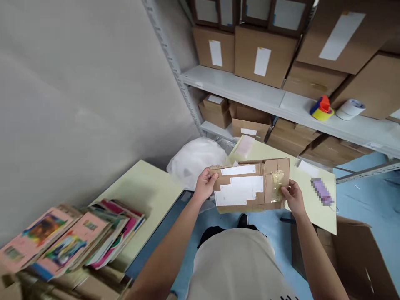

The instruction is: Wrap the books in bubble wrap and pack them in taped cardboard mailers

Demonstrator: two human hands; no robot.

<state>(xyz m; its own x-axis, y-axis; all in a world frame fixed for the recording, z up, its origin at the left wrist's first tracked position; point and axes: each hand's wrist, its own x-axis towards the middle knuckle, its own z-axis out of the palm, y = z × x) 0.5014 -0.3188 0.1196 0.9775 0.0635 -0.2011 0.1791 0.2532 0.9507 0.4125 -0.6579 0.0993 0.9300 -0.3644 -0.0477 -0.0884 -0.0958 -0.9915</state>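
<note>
Between my two hands is a flattened cardboard box, held up in front of my body. Several white paper labels cover its left and middle part, and clear yellowish tape shows on its right part. My left hand grips the left edge, thumb on the near face. At the right edge, my right hand pinches the cardboard near the tape. Behind the cardboard lies a pale yellow table, partly hidden by it.
Metal shelves with cardboard boxes stand ahead, holding a tape dispenser and white tape rolls. Books are piled at left. A white plastic bag sits by the wall. An open carton is on the floor at right.
</note>
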